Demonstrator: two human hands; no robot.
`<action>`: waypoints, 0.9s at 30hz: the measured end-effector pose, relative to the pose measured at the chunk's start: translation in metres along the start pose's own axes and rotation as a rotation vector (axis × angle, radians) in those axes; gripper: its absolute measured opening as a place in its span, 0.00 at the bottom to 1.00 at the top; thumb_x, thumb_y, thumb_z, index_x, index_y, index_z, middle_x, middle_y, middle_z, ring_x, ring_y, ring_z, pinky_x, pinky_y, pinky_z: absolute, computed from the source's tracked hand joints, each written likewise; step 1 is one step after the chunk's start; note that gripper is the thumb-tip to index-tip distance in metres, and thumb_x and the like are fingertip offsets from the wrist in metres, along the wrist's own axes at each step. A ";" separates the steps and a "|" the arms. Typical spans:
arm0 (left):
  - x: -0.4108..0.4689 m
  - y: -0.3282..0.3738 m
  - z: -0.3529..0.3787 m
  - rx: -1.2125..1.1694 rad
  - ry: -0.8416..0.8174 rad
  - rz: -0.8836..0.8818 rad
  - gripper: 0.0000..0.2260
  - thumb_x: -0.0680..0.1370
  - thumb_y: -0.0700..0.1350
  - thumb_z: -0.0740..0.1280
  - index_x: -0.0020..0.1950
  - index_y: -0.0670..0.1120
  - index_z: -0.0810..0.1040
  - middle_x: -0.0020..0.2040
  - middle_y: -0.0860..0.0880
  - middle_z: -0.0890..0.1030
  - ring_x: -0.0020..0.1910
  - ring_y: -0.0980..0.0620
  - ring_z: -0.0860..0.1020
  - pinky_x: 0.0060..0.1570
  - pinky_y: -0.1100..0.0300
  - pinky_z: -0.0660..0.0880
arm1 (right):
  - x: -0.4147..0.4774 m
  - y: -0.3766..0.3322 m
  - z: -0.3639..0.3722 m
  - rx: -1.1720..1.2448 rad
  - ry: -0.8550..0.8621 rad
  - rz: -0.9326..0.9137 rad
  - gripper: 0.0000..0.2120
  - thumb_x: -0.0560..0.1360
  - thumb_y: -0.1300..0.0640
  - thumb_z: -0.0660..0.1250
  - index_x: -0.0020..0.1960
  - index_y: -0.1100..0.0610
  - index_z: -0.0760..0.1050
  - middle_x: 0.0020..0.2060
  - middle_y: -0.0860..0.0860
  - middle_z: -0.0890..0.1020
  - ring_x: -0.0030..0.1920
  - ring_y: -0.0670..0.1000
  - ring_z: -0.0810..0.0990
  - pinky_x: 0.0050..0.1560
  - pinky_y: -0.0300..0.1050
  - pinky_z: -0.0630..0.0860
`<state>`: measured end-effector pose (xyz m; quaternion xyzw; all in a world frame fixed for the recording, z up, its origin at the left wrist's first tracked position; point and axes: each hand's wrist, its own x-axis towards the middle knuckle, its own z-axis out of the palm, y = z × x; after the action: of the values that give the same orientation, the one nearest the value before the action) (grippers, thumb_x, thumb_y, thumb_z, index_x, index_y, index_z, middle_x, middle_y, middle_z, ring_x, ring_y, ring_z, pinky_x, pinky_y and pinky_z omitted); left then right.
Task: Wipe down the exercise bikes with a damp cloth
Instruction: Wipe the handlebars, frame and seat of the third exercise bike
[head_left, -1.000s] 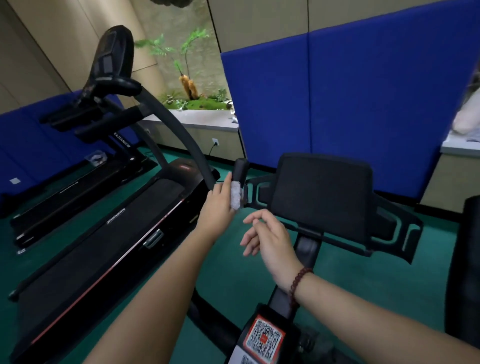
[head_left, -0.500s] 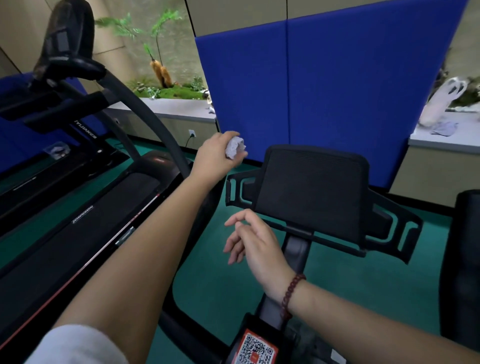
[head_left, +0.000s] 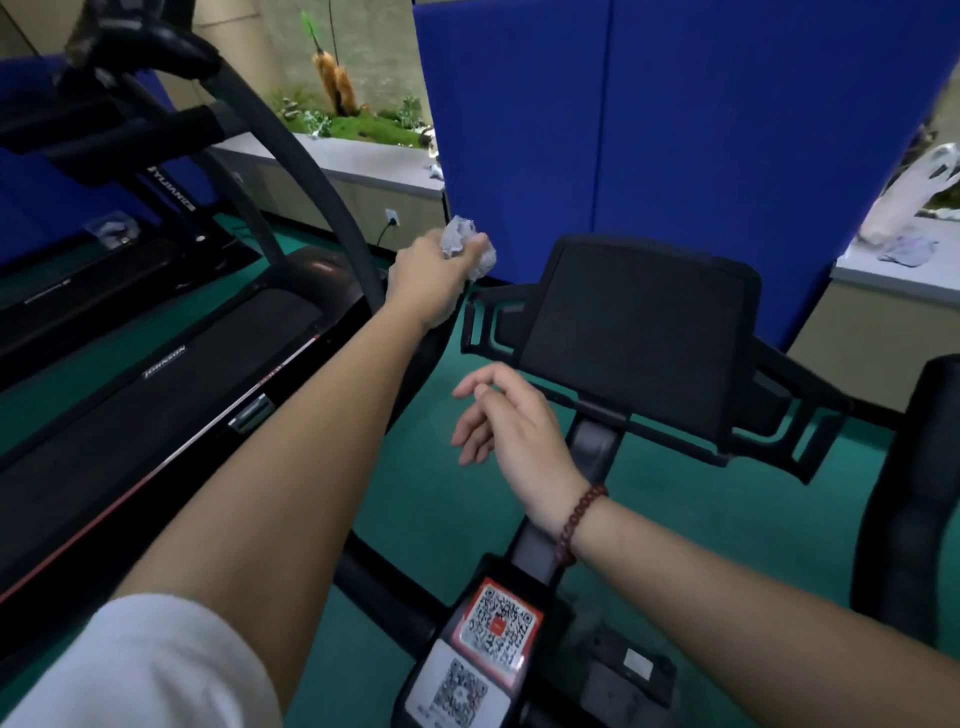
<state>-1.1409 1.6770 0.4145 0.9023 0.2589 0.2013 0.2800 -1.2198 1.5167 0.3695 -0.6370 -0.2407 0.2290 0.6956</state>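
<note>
facing blue partition (head_left: 675, 130) (green floor (head_left: 441, 530) below)

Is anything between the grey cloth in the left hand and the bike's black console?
Nothing visible. The left hand holds the crumpled grey cloth near the black bike console, with only open air between them. The right hand hangs lower, outside that path.

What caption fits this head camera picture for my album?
The left hand grips a crumpled cloth near the exercise bike; the right hand hangs relaxed.

Left hand (head_left: 434, 275) grips crumpled cloth (head_left: 464, 245) above bike console (head_left: 631, 332) — right hand (head_left: 511, 423) idle.
</note>
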 end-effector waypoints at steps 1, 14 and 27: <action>-0.006 -0.006 0.000 0.058 -0.009 0.004 0.22 0.77 0.61 0.58 0.62 0.47 0.74 0.58 0.41 0.78 0.58 0.41 0.74 0.49 0.56 0.67 | 0.000 0.000 0.000 -0.002 0.000 -0.002 0.14 0.80 0.63 0.51 0.40 0.54 0.70 0.26 0.52 0.76 0.24 0.50 0.72 0.27 0.39 0.67; -0.137 -0.083 -0.027 0.570 -0.085 -0.045 0.27 0.76 0.58 0.60 0.74 0.57 0.56 0.56 0.42 0.77 0.52 0.37 0.77 0.42 0.53 0.71 | -0.003 0.001 0.003 -0.011 0.006 -0.027 0.15 0.79 0.64 0.50 0.38 0.53 0.69 0.26 0.55 0.75 0.20 0.46 0.71 0.22 0.34 0.65; -0.284 -0.050 -0.038 0.121 0.040 -0.251 0.21 0.75 0.36 0.60 0.65 0.54 0.74 0.72 0.43 0.65 0.68 0.44 0.68 0.58 0.57 0.70 | -0.031 0.001 0.001 -0.107 0.025 -0.116 0.15 0.78 0.63 0.52 0.37 0.52 0.69 0.25 0.51 0.75 0.20 0.45 0.71 0.24 0.35 0.67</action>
<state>-1.4011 1.5628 0.3511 0.8739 0.3867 0.1669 0.2428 -1.2448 1.4985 0.3675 -0.6611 -0.2802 0.1671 0.6757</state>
